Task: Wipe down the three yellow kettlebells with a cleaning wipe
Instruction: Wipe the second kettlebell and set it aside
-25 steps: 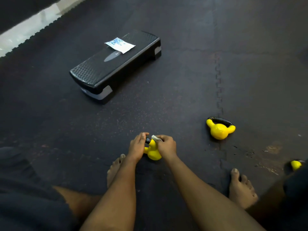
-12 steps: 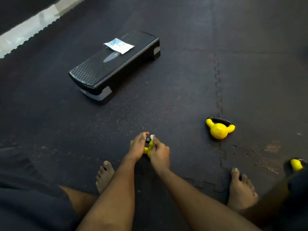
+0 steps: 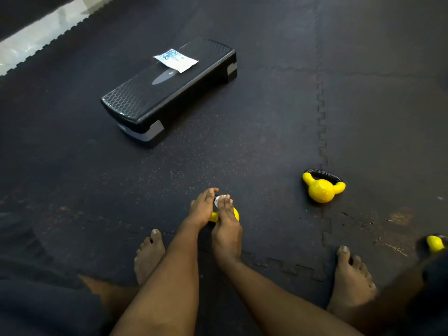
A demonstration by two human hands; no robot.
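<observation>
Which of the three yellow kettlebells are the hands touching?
The leftmost kettlebell: the left hand and right hand, with a wipe, rest on it. The middle kettlebell and rightmost kettlebell lie untouched.

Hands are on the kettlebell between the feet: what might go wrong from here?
The kettlebell between the left hand and right hand sits near the bare left foot; a slip could strike toes.
The far-right kettlebell is partly hidden at the picture's edge, easy to skip.
Only a scrap of wipe shows between the hands, so coverage may be patchy.
</observation>
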